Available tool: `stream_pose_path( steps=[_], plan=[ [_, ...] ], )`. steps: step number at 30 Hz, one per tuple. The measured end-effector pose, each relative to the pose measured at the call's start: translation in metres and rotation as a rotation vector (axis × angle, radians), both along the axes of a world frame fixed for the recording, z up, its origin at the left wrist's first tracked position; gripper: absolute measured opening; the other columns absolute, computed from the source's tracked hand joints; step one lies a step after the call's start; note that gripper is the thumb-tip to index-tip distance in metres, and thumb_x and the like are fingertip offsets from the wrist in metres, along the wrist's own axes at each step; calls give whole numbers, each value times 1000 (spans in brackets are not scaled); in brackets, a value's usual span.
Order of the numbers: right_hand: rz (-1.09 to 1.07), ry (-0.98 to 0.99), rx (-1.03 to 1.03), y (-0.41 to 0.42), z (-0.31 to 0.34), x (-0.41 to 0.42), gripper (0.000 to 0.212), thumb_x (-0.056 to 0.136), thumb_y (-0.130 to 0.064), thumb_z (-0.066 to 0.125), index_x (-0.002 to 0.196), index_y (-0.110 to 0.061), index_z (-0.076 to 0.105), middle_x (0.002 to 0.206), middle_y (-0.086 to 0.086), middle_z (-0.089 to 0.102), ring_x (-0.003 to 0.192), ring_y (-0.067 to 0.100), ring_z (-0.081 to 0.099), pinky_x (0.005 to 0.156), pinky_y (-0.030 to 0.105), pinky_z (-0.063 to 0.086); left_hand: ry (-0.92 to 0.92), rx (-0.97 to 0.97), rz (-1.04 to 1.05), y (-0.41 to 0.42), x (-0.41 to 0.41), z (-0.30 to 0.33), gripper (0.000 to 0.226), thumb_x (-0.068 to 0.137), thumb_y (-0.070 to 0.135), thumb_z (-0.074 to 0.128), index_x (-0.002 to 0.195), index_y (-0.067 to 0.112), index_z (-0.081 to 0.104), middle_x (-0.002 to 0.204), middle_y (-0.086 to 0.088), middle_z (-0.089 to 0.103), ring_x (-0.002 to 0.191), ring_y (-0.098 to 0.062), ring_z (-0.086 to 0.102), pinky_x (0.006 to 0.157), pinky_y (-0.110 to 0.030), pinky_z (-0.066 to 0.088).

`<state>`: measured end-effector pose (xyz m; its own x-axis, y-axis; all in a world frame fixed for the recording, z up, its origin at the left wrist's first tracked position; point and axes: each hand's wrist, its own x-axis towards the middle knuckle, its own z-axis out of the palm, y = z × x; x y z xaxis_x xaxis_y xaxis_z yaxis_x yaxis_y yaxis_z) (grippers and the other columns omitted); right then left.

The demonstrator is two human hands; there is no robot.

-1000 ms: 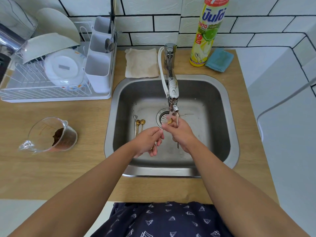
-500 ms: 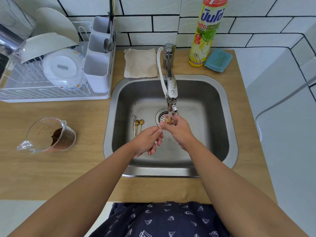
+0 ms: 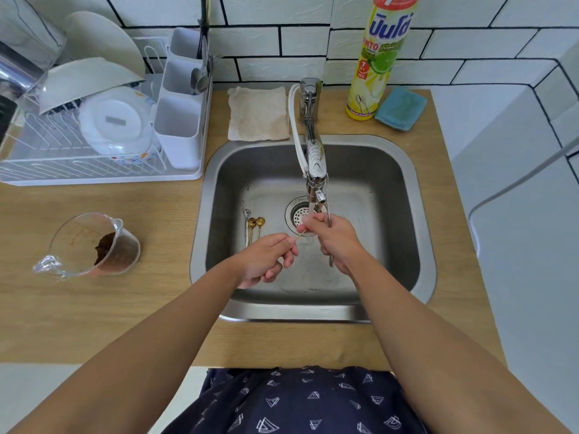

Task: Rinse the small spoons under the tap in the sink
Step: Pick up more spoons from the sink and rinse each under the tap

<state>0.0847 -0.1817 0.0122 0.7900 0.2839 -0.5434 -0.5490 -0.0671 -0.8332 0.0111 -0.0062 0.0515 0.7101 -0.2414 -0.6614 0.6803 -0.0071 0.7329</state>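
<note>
My left hand (image 3: 269,258) pinches the thin handle of a small gold spoon (image 3: 299,235) over the sink (image 3: 196,261). My right hand (image 3: 333,238) closes its fingertips over that spoon's bowl end, right under the tap (image 3: 315,161) and its water stream. A slim silver spoon (image 3: 331,261) also runs through my right hand, its handle sticking out below the palm. Two more gold spoons (image 3: 255,223) and a silver one (image 3: 247,214) lie on the sink floor, left of the drain (image 3: 297,214).
A dish rack (image 3: 94,173) with bowls and a white cutlery holder (image 3: 178,133) stands at the back left. A measuring cup (image 3: 91,245) with brown residue lies on the counter. A cloth (image 3: 258,114), a detergent bottle (image 3: 380,57) and a blue sponge (image 3: 401,109) sit behind the sink.
My left hand has drawn slightly back to the left, baring the gold handle between the hands. My right fingers now cover the spoon's bowl, which showed under the tap before.
</note>
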Motion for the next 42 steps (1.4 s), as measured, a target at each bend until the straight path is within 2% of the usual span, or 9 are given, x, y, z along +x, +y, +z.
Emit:
stream_pose_path(
  steps=[4,8,10,14,17,23,29,35,42],
  plan=[
    [-45,109,211,0,3,7,22,107,-28,54,106,-12,69,106,6,81,38,5,21,37,18,25,72,-182,128,1,0,1,28,107,32,45,100,7,57,68,-1,53,32,-3,31,32,-14,22],
    [18,45,218,-2,5,4,18,99,-33,69,87,-23,77,104,9,79,39,4,25,37,17,26,135,-311,195,7,0,1,27,105,34,49,97,9,59,67,1,51,33,-2,34,32,-14,25],
    [-86,-9,71,2,3,3,22,95,-31,75,75,-21,71,88,10,79,36,2,38,36,15,31,84,-185,111,4,0,1,29,105,37,48,102,10,60,68,0,53,41,-8,42,39,-18,36],
    [-162,-131,-109,9,-3,-1,22,100,-30,67,88,-12,71,73,-5,80,56,-7,67,50,3,42,-77,143,-54,-8,0,1,30,107,33,42,104,7,59,68,-1,55,50,-16,56,45,-26,47],
    [-62,-110,-17,13,-5,-9,9,97,-26,70,95,-18,68,71,-13,75,47,-7,55,45,5,40,-147,232,-29,-12,3,1,29,108,28,39,100,7,56,67,-2,52,45,-16,52,42,-26,43],
    [-116,-99,-172,12,1,0,21,97,-37,63,90,-20,73,75,-4,80,45,-8,57,53,19,38,-282,348,-69,-11,3,0,28,107,27,44,96,5,58,63,-1,52,39,-14,49,38,-25,40],
    [41,-73,-49,7,6,-7,19,91,-41,74,90,-22,73,68,-13,75,41,4,34,37,19,29,-325,349,-63,-7,10,-6,28,105,31,47,95,11,64,57,5,54,39,-12,49,37,-22,38],
    [-356,-15,-19,-9,10,10,28,100,-34,67,80,-17,76,96,10,81,36,4,25,35,19,24,-144,7,264,-15,25,-17,11,101,15,59,109,13,67,76,1,70,60,-8,62,54,-19,48],
    [-448,38,-27,-17,10,3,25,102,-32,64,87,-13,72,97,8,81,38,7,24,37,23,22,-116,149,495,-59,49,-16,21,85,24,80,81,11,65,68,-6,70,47,-8,60,44,-19,46]
  ],
)
